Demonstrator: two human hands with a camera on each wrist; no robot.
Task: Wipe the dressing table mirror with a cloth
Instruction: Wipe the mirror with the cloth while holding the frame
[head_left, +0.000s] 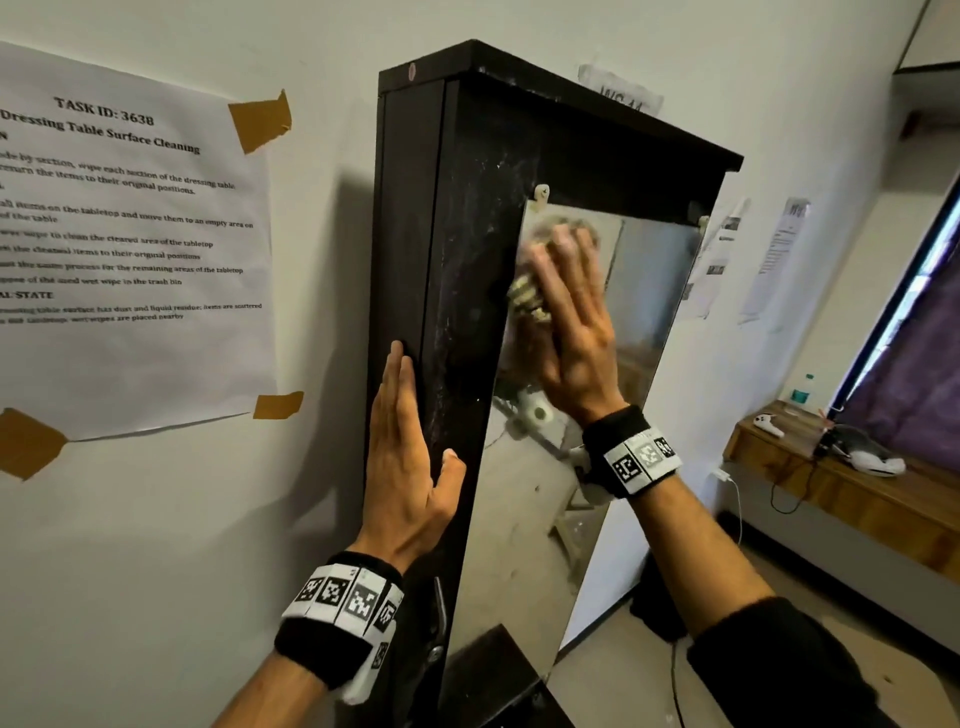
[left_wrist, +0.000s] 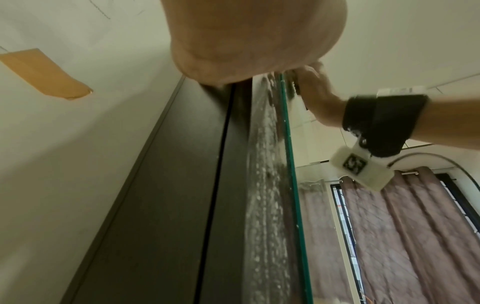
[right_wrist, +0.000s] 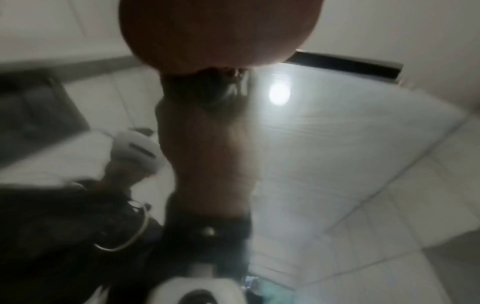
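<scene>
The mirror (head_left: 644, 291) is fixed to the front of a tall dark cabinet (head_left: 467, 208) against the wall. My right hand (head_left: 571, 322) lies flat with straight fingers and presses a pale crumpled cloth (head_left: 525, 299) against the mirror's upper left part; the cloth shows only at the hand's left edge. My left hand (head_left: 405, 467) rests flat on the cabinet's left side, thumb on the front face. In the left wrist view, the mirror's green glass edge (left_wrist: 293, 164) runs up to the right hand (left_wrist: 317, 92). The right wrist view is blurred; my palm (right_wrist: 215, 30) fills its top.
A printed task sheet (head_left: 130, 234) is taped to the wall left of the cabinet. At the right, a wooden ledge (head_left: 841, 499) holds a bottle (head_left: 802, 392), a white controller and cables, under a purple curtain (head_left: 914, 374). The cabinet's front beside the mirror looks dusty.
</scene>
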